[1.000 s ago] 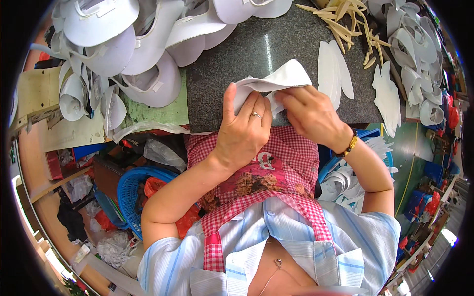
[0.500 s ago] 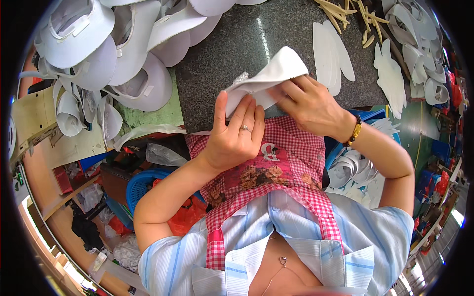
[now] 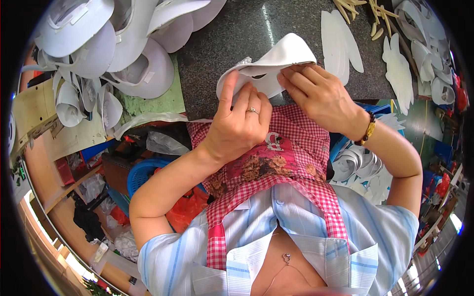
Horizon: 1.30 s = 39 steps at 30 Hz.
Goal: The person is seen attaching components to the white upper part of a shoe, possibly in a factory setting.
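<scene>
A white shoe upper (image 3: 286,51), curved and folded, is held between my two hands above the dark speckled tabletop (image 3: 207,54). A small glittery ornament sits on its left part. My left hand (image 3: 239,121) grips the left end, with the thumb outside and the other fingers tucked against the inner side. My right hand (image 3: 326,96) pinches the lower right edge with bent fingers. Whatever lies under the right fingertips is hidden. A ring is on the left hand and a bracelet on the right wrist.
Similar white uppers (image 3: 140,74) are heaped at the left. Flat white cut pieces (image 3: 338,42) and tan strips (image 3: 348,7) lie to the right, beside more curled white uppers (image 3: 419,54). A blue basket (image 3: 140,175) stands low left; white pieces (image 3: 355,163) fill another at right.
Both hands and the upper have shifted slightly away from my body. The upper has opened a little, showing a gap along its inner edge, and the right fingers now pinch nearer its middle.
</scene>
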Each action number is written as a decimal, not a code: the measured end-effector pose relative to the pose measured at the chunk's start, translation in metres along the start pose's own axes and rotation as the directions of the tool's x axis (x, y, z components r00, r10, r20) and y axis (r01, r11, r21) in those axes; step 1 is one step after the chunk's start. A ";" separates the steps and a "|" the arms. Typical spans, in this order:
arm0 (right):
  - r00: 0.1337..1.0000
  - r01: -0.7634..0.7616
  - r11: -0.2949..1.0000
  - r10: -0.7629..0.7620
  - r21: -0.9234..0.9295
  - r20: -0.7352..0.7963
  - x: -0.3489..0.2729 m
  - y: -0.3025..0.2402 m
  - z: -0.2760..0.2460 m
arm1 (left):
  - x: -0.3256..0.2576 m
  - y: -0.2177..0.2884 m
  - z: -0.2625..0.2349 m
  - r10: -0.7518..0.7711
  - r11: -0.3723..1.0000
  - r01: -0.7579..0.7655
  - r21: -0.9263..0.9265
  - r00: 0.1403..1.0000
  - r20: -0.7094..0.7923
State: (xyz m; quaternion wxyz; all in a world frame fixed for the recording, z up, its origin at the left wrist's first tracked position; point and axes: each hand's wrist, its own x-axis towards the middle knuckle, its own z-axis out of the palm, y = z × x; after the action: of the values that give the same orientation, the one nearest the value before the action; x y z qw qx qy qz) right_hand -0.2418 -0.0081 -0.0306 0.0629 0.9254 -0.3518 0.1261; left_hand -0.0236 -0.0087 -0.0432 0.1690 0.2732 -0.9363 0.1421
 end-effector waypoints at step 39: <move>0.917 -0.392 0.794 0.376 0.465 0.133 -0.017 0.027 -0.018 | 0.068 0.019 0.011 0.085 0.990 -0.087 0.111 0.996 0.016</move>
State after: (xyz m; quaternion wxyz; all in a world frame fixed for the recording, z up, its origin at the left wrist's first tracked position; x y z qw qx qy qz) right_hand -0.2753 -0.0131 -0.0171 -0.2023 0.8228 -0.4903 0.2044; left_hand -0.0907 -0.0287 -0.0295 0.1417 0.2424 -0.9388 0.1998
